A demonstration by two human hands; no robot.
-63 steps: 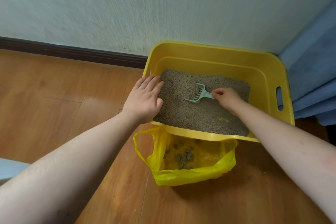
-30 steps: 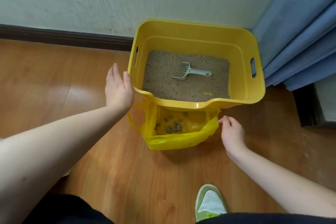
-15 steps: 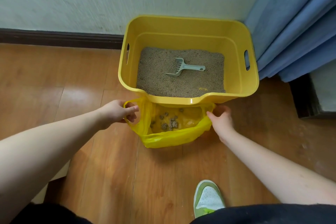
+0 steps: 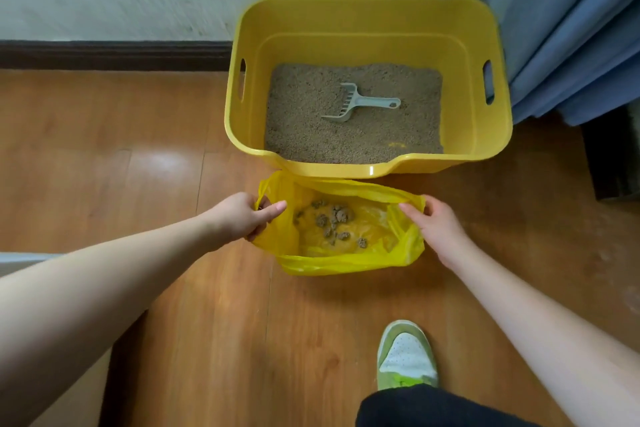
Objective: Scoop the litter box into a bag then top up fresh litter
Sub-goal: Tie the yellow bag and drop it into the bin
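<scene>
A yellow litter box (image 4: 367, 16) stands on the wooden floor against the wall, with grey-brown litter (image 4: 304, 135) covering its bottom. A pale grey-green scoop (image 4: 360, 104) lies on the litter, nobody holding it. Just in front of the box sits a yellow plastic bag (image 4: 346, 262), open at the top, with several dark clumps (image 4: 334, 218) inside. My left hand (image 4: 239, 217) grips the bag's left handle. My right hand (image 4: 438, 222) pinches the bag's right edge.
A blue curtain (image 4: 568, 28) hangs at the right, next to the box. A dark object (image 4: 613, 156) stands on the floor below it. A dark baseboard (image 4: 114, 54) runs along the wall. My green and white shoe (image 4: 405, 355) rests on the floor near the bag.
My right hand let go of the scoop, which now lies on the litter. Both hands left the box, came down to the bag and took hold of its two sides. The bag has come a little toward me.
</scene>
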